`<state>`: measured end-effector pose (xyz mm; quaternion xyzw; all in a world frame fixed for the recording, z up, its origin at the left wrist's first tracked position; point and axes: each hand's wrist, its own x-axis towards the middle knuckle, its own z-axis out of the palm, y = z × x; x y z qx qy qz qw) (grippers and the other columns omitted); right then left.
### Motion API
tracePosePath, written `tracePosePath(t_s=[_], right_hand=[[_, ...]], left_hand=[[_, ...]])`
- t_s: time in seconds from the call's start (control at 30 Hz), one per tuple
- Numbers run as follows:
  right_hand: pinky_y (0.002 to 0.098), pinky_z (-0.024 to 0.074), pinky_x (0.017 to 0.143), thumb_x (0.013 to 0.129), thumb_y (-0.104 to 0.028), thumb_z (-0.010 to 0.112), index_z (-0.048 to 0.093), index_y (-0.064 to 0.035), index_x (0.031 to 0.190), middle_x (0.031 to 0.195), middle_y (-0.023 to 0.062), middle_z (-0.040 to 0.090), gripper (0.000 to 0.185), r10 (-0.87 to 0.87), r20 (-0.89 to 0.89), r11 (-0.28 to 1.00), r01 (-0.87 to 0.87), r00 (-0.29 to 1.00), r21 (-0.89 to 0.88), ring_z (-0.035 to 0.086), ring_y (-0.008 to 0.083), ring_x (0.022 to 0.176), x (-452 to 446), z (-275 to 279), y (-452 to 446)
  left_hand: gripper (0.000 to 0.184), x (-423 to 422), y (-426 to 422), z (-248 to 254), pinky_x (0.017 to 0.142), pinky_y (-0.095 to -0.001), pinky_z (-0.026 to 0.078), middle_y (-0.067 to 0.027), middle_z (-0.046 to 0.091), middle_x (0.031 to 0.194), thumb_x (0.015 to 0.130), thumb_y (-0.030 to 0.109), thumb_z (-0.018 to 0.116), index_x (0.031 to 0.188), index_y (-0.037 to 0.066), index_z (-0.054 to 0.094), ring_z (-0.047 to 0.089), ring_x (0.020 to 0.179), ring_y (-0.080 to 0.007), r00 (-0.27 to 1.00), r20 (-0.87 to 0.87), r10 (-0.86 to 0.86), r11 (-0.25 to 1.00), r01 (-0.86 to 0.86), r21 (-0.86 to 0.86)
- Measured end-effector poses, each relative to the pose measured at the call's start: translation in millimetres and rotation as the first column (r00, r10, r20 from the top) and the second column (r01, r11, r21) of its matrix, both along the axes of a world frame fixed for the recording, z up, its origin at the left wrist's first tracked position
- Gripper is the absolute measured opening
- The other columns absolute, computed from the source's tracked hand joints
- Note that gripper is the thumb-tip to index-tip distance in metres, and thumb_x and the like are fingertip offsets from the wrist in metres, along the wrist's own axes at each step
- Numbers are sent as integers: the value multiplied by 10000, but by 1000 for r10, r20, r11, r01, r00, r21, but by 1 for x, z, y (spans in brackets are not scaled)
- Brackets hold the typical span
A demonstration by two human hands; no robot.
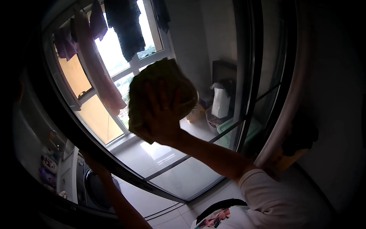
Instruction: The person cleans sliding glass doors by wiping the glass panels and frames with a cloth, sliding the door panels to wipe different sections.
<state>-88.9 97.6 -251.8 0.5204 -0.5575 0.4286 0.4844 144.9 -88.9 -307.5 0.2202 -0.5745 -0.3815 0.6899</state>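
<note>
A greenish cloth (143, 82), dark against the window light, lies spread over the glass of a framed door (171, 173). My right hand (162, 108) holds it there, palm toward the pane and fingers spread across the cloth. Lower on the left, my left hand (95, 164) is at the dark door frame (126, 171). Its fingers merge with the shadow there, so their grip cannot be made out.
Clothes (124, 28) hang before a bright window beyond the glass. A washing machine (97, 187) stands lower left, near several bottles (48, 164). Behind the pane are a white bag (220, 101) and a green bin (228, 133).
</note>
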Motion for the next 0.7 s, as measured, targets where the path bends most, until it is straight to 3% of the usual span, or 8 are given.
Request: tracePosePath(t_s=[0.07,0.13,0.27,0.43,0.53,0.63,0.67,0.7], right_hand=[[660,109,995,802,-489,479,449,-166,1274,1425,127,275,573,213,-170,976,-202,962,77,220,368,1315,46,-5,-26],[606,157,1021,792,-443,514,472,-224,1241,1392,53,337,501,397,-234,918,-383,888,103,290,286,1290,69,-7,-44],[589,205,997,755,-519,532,461,-280,1257,1359,48,370,560,379,-277,925,-350,883,150,324,269,1256,33,18,-38],[628,208,937,706,-594,545,414,-273,1320,1449,96,236,705,-108,-259,992,121,960,35,341,343,1205,-65,81,32],[642,199,953,711,-530,577,372,-184,1347,1447,149,215,753,-262,-169,964,250,950,-88,318,391,1230,-137,93,65],[591,167,1022,815,-480,475,294,-86,1378,1433,216,196,711,-316,-6,936,310,949,-164,249,435,1273,-220,89,95],[572,179,1032,848,-463,442,277,-60,1376,1421,226,212,684,-403,-26,886,383,915,-261,258,437,1267,-249,88,100],[568,183,1036,871,-462,408,266,-29,1370,1409,235,225,675,-778,-158,626,770,608,-118,256,437,1270,-277,91,108]], left_hand=[[513,-11,34,19,905,-293,391,-90,501,1173,984,398,230,1266,5,399,491,1045,-159,981,-145,-126,989,135,59],[534,0,18,4,899,-295,405,-92,502,1195,974,429,243,1260,9,406,501,1059,-153,994,47,-97,973,105,-207],[516,-11,41,24,757,-275,430,-50,559,980,970,441,280,1141,5,497,523,839,-131,991,-137,-3,996,15,85],[523,3,17,7,690,-260,395,-35,536,821,972,439,282,987,-10,550,450,727,-123,990,51,132,990,-134,42],[516,-4,25,11,693,-262,390,-32,536,820,972,436,288,984,-7,553,453,723,-125,987,-15,160,987,-161,-21],[491,-4,25,10,688,-248,383,-15,538,816,975,420,293,989,7,559,451,717,-105,995,-76,68,997,-67,26],[484,-3,25,10,682,-241,382,-9,539,816,975,417,296,992,13,561,449,713,-95,998,-56,32,998,-29,50],[468,-6,31,13,660,-217,387,2,534,806,975,407,304,1023,15,555,457,711,-75,998,-54,40,999,-40,-11]])
